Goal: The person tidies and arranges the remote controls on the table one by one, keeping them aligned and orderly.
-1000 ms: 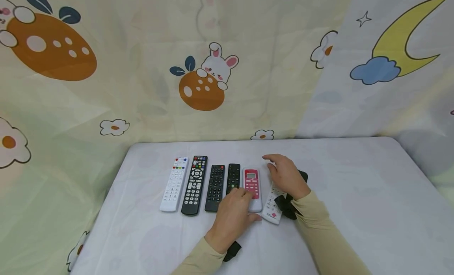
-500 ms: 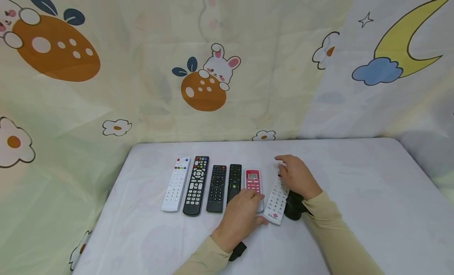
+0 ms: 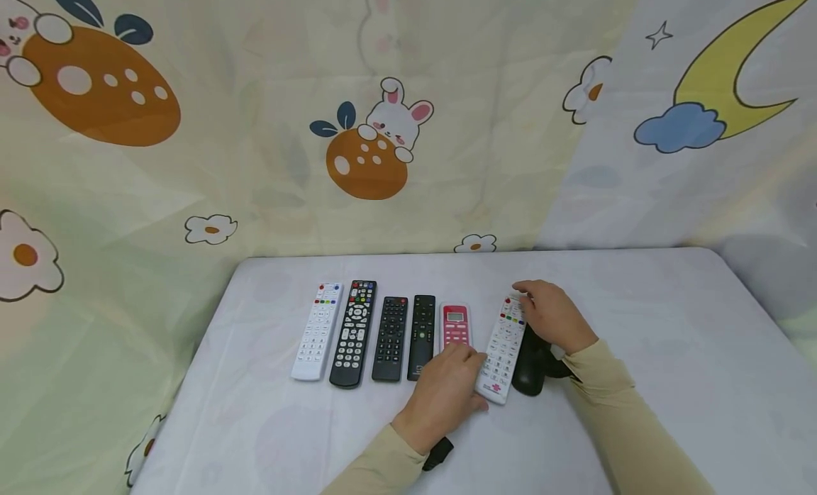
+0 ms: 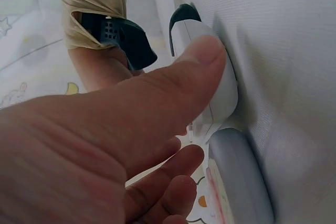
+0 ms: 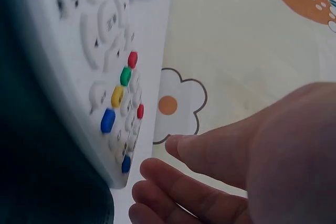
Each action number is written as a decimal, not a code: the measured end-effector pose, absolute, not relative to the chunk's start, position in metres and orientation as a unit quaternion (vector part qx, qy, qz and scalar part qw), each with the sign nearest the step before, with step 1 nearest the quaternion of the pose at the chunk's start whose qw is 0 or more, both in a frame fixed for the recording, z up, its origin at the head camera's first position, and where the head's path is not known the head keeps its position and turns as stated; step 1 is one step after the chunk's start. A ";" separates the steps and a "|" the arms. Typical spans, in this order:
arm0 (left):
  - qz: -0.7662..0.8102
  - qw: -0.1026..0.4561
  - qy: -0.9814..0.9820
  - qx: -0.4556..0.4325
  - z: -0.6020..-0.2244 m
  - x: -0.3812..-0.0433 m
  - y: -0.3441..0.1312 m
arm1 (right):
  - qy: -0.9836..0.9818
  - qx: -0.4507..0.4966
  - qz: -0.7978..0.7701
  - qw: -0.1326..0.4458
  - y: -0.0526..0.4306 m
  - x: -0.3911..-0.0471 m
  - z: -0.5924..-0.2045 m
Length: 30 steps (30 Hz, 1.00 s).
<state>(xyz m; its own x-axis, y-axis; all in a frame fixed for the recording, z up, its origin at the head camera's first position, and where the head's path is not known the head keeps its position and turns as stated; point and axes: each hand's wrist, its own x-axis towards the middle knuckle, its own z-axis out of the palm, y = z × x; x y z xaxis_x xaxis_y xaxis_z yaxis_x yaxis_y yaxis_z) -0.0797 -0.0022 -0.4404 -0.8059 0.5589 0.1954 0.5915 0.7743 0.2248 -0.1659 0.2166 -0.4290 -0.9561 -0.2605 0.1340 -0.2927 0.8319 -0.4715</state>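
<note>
A white remote control [image 3: 502, 349] with coloured buttons lies slightly tilted on the white table. My left hand [image 3: 443, 396] is at its lower end, its fingertips by the near left edge. In the left wrist view the thumb [image 4: 202, 56] overlaps the remote's end; whether it touches cannot be told. The left hand also covers the lower part of a pink-and-white remote [image 3: 456, 326]. My right hand [image 3: 557, 316] is at the white remote's top end, fingers loosely bent. Below it lies a dark, round-ended object [image 3: 528, 367], partly hidden; the right wrist view shows its side.
Left of the hands, several remotes lie in a row: a white one [image 3: 317, 332], a large black one [image 3: 353, 335], a smaller black one [image 3: 389, 339] and a slim black one [image 3: 422, 332]. A patterned cloth [image 3: 268, 162] hangs behind the table [image 3: 670, 339].
My right hand has moved right, uncovering the white remote's top and the dark object beside it. The left hand has shifted slightly right, toward the white remote's lower end.
</note>
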 end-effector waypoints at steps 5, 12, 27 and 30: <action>-0.130 0.068 -0.939 -0.311 -0.443 -0.081 -0.001 | -0.961 0.143 0.237 0.020 0.220 -0.170 -0.430; -0.112 0.069 -0.940 -0.316 -0.446 -0.083 0.001 | -0.964 0.152 0.217 0.005 0.221 -0.173 -0.430; -0.105 0.081 -0.939 -0.317 -0.447 -0.081 0.000 | -0.965 0.127 0.230 0.018 0.220 -0.172 -0.439; -0.114 0.083 -0.938 -0.316 -0.447 -0.081 0.000 | -0.962 0.116 0.246 0.032 0.220 -0.172 -0.439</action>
